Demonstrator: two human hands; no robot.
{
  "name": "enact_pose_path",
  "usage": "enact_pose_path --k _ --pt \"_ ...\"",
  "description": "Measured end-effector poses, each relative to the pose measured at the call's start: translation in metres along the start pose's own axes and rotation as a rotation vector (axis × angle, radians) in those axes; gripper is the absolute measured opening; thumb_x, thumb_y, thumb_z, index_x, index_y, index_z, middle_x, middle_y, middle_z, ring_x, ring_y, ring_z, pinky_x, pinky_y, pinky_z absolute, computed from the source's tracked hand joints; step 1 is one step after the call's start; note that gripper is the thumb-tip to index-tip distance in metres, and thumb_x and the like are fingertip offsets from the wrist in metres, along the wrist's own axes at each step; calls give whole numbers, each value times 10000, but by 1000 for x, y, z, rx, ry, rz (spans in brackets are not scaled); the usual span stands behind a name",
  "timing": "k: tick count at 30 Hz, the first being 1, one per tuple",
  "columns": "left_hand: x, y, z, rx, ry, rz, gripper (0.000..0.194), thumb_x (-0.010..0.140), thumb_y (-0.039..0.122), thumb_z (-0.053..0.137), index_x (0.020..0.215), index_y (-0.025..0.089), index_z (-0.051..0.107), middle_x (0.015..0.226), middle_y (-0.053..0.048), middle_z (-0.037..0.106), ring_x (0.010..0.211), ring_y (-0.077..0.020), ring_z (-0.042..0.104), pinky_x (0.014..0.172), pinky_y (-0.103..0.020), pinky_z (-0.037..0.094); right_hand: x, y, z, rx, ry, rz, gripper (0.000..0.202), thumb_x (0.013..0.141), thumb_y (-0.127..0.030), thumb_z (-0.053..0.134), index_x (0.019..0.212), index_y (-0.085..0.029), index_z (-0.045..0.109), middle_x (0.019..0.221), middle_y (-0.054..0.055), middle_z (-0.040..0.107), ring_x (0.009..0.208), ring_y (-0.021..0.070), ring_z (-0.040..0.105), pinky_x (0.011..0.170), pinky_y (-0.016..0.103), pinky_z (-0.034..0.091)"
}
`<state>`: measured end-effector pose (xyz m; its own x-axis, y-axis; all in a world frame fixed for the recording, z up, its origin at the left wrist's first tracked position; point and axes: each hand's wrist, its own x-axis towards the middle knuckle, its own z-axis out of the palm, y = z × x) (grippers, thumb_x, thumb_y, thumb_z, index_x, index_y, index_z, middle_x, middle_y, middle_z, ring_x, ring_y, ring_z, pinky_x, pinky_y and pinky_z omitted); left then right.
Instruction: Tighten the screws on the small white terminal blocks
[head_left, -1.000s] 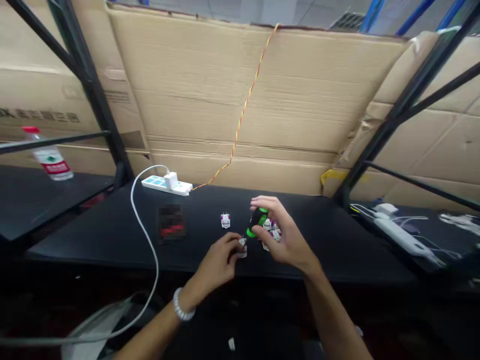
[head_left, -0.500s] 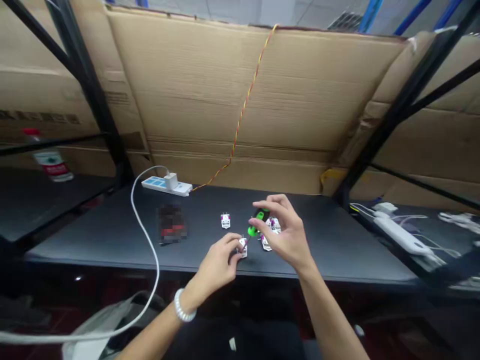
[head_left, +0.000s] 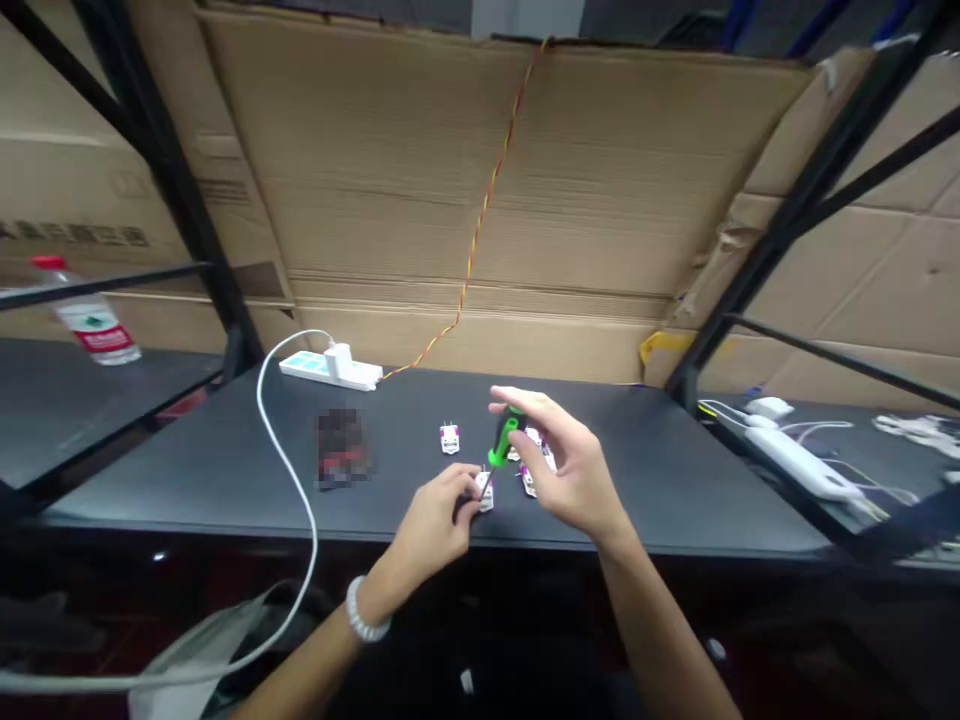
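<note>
Near the front edge of the dark tabletop, my left hand pinches a small white part with metal prongs, which looks like a plug insert. My right hand grips a green and black screwdriver by its handle, fingers around the upper end. The screwdriver leans, its thin shaft running down to the white part by my left fingertips. Behind my right hand lie several similar white and purple parts, partly covered by it. One more white and purple part lies alone, farther back.
A white power strip with a plugged-in charger lies at the back left. Its white cable loops over the front edge. A blurred dark and red object sits on the left. Black posts and cardboard enclose the table.
My right hand's fingers have straightened around the handle, and the screwdriver has tilted and shifted slightly left. My left hand stays on the white part. The view is shifted a little.
</note>
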<state>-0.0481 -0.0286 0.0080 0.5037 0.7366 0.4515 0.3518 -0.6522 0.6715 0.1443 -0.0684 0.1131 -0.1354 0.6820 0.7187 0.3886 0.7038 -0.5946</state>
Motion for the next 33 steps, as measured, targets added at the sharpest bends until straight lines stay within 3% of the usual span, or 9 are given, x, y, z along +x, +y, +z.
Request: enact_pose_path --k 4,12,18,33 --pt "0 -1 0 11 -9 6 163 941 96 573 868 221 650 1231 -87 749 1080 -255 746 991 -405 595 0 2 2 71 -49 17 455 1069 -208 527 1503 -326 594 1463 117 637 1283 252 712 1081 452 625" --pt "-2 -5 0 19 -31 48 155 956 95 586 977 229 662 1242 -73 735 1102 -242 733 1008 -385 579 10 6 10 110 -50 -21 375 1040 -190 596 1394 -288 675 1329 108 682 1213 230 723 1012 390 652" --pt "-1 -3 0 3 -23 45 153 949 82 604 928 223 659 1220 -67 739 1106 -235 739 1001 -363 578 17 5 14 85 -71 -40 387 1038 -199 591 1403 -296 676 1301 104 697 1190 227 725 998 383 651" --pt "0 -3 4 76 -9 19 154 935 94 624 992 222 687 1108 -62 727 998 -241 716 931 -357 583 35 9 23 162 -225 -112 407 1045 -163 512 1411 -262 661 1346 120 689 1248 236 697 1065 415 612"
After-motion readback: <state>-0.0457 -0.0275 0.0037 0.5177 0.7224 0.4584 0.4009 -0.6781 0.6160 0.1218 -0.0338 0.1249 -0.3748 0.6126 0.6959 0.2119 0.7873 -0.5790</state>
